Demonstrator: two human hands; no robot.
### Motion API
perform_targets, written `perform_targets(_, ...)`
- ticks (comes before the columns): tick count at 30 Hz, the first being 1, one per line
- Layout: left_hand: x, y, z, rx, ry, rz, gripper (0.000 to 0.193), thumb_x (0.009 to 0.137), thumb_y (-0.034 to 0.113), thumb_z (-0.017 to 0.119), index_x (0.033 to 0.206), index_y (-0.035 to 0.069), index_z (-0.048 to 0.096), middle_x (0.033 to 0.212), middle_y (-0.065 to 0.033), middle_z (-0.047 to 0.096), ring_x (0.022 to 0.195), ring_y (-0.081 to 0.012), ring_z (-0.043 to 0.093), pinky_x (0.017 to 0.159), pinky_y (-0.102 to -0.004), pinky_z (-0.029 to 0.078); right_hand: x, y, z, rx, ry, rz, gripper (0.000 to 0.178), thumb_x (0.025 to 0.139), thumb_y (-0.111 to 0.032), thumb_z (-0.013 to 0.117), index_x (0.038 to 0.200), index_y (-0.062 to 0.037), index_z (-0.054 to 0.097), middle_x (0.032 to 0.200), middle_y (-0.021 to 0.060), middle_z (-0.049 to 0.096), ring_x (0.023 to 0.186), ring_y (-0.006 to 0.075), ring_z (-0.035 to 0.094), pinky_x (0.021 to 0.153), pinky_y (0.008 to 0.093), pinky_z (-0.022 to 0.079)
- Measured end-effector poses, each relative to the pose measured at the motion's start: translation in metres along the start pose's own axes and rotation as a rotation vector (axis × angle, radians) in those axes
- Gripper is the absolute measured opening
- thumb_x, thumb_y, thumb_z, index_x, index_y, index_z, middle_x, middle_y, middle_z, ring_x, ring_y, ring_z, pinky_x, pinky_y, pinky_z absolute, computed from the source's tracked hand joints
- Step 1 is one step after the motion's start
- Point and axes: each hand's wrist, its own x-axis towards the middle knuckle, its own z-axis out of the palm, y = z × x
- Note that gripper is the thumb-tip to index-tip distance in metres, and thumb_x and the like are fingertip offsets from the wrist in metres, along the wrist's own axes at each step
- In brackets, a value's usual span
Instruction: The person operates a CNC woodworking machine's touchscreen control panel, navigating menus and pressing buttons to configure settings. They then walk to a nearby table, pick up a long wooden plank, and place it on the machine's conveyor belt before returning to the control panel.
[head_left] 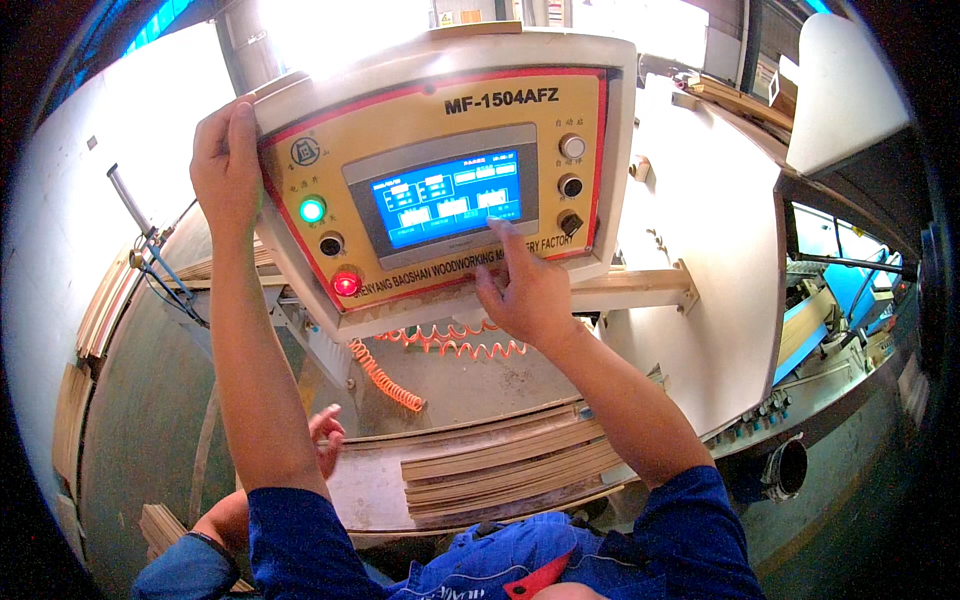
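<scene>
A control panel (440, 110) with a yellow face, red border and pale housing fills the upper middle. My left hand (226, 165) is closed over its upper left edge, thumb upward. The panel's blue touchscreen (440, 205) is lit. At the screen's lower right, the index finger of my right hand (525, 285) is stretched out and appears to touch it. The other fingers of that hand are partly bent, holding nothing. Left of the screen are a lit green button (312, 209) and a lit red button (346, 283). A black knob (569, 223) sits on the right.
Another person's hand (326, 438) is beside my left forearm. Below the panel, orange coiled hoses (390, 385) hang over the floor. Wooden strips (510, 465) lie stacked on a ledge before me. A large white machine cover (700, 260) stands at the right, near a round duct opening (787, 468).
</scene>
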Motion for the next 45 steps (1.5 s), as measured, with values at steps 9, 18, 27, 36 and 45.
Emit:
perform_targets(9,0.003,0.000,-0.009,-0.013,-0.003,0.014,0.033,0.103,0.035,0.058,0.113,0.008,0.074,0.109,-0.0092,0.070,0.100,-0.0193,0.065,0.090,-0.0338,0.050,0.002,-0.007,-0.001,0.038,-0.016,-0.002,0.063,0.087,-0.022,0.067,0.143,-0.0092,0.042,0.084,0.0165,0.071,0.067,0.0364,0.070,0.060,0.0477,0.057)
perform_targets(18,0.003,0.047,-0.019,-0.093,-0.002,-0.062,0.031,0.102,0.023,0.053,0.108,-0.004,0.068,0.102,-0.0134,0.068,0.094,-0.0211,0.063,0.086,-0.0348,0.051,0.003,-0.011,0.003,0.059,-0.003,-0.028,0.063,0.087,-0.023,0.067,0.144,-0.0097,0.042,0.085,0.0165,0.071,0.066,0.0371,0.069,0.060,0.0480,0.057)
perform_targets(27,-0.017,0.101,-0.024,0.103,-0.214,0.176,0.035,0.099,0.028,0.058,0.115,-0.003,0.063,0.109,-0.0149,0.065,0.102,-0.0237,0.060,0.091,-0.0372,0.049,-0.001,-0.004,0.001,0.023,-0.026,0.003,0.064,0.087,-0.024,0.068,0.145,-0.0097,0.042,0.081,0.0149,0.071,0.066,0.0367,0.069,0.060,0.0476,0.057)
perform_targets(36,-0.021,0.087,-0.020,0.010,-0.162,0.100,0.033,0.100,0.030,0.058,0.114,0.001,0.067,0.109,-0.0130,0.067,0.102,-0.0225,0.062,0.092,-0.0364,0.049,-0.001,-0.010,0.010,0.012,0.029,-0.058,0.066,0.087,-0.020,0.069,0.146,-0.0111,0.042,0.071,0.0107,0.067,0.063,0.0320,0.069,0.058,0.0427,0.055)
perform_targets(45,-0.003,0.016,-0.003,-0.122,-0.034,-0.046,0.032,0.102,0.032,0.058,0.113,0.005,0.072,0.110,-0.0112,0.068,0.103,-0.0213,0.064,0.093,-0.0355,0.050,-0.002,-0.011,0.011,0.021,0.038,-0.073,0.064,0.087,-0.020,0.069,0.145,-0.0091,0.043,0.071,0.0113,0.066,0.064,0.0321,0.068,0.059,0.0427,0.054)
